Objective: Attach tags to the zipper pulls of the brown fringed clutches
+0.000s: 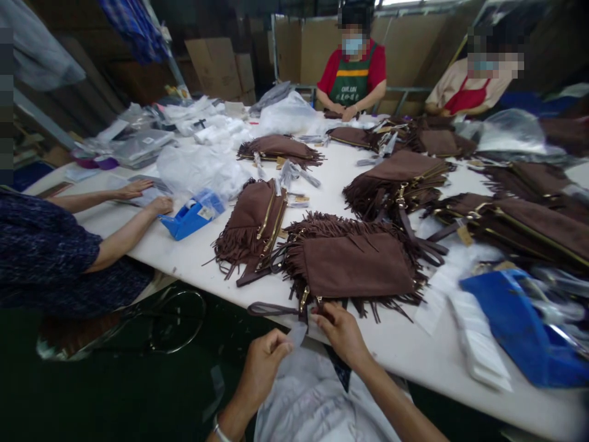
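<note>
A brown fringed clutch bag (361,264) lies flat on the table in front of me, its gold zipper end and wrist strap (273,309) toward me. Between thumb and fingers, my left hand (267,362) pinches a small translucent whitish strip (298,335) just below the strap. My right hand (343,331) is closed at the near edge of the clutch, by the zipper end; its fingertips partly hide what they grip. Close by on the left is a second fringed clutch (255,215) with two gold zippers.
A blue tape dispenser (191,215) stands left, near a co-worker's hands (156,202). At right are a blue holder (519,331) and folded white paper (478,341). More brown bags (396,178) and clear plastic (202,169) cover the table. Two people (352,73) work across it.
</note>
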Motion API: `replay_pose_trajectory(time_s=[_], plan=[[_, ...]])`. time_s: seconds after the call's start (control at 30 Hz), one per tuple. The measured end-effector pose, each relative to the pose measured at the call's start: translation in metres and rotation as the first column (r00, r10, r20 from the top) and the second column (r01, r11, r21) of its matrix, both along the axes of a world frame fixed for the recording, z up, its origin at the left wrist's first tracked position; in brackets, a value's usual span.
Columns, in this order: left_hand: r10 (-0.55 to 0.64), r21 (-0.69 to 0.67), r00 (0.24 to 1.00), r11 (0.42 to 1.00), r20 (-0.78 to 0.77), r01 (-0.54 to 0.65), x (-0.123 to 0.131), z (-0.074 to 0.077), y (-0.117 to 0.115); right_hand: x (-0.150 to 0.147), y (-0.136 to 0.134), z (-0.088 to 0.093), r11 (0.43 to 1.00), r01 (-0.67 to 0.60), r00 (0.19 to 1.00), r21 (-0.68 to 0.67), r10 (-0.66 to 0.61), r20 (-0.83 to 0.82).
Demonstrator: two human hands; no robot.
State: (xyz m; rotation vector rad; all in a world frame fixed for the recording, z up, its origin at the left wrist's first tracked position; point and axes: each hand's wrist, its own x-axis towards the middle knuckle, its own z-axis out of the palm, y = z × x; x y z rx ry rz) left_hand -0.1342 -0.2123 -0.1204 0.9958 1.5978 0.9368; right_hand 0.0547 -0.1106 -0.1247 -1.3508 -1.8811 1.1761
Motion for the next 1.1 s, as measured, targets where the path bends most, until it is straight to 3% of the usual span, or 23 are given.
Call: replay_pose_trajectory(time_s=[0.13,0.27,0.37,0.47,0.8,1.1], plan=[[-0.009,0.03,0.993,0.999,-0.121,0.013,-0.006,0.004,-0.003,0.002,0.0,0.011,0.971,-0.019,0.985,-0.237,-0.022,-0.169],[-0.047,0.057,0.972,0.997,-0.23,0.061,-0.006,0.009,-0.002,-0.002,-0.003,0.02,0.838,-0.057,0.901,-0.543,-0.191,-0.39],[-0.088,0.057,0.962,0.993,-0.26,0.106,-0.004,0.01,-0.002,-0.008,-0.008,0.024,0.753,-0.06,0.828,-0.655,-0.329,-0.455],[-0.111,0.054,0.956,0.99,-0.27,0.13,-0.003,0.01,-0.004,-0.012,-0.012,0.025,0.725,-0.056,0.803,-0.687,-0.376,-0.463],[-0.136,0.049,0.958,0.987,-0.253,0.153,0.003,0.011,-0.004,-0.018,-0.016,0.023,0.728,0.01,0.811,-0.685,-0.406,-0.42],[-0.137,0.027,0.953,0.988,-0.269,0.15,0.001,0.01,-0.009,-0.019,-0.018,0.016,0.736,-0.008,0.785,-0.677,-0.415,-0.461]])
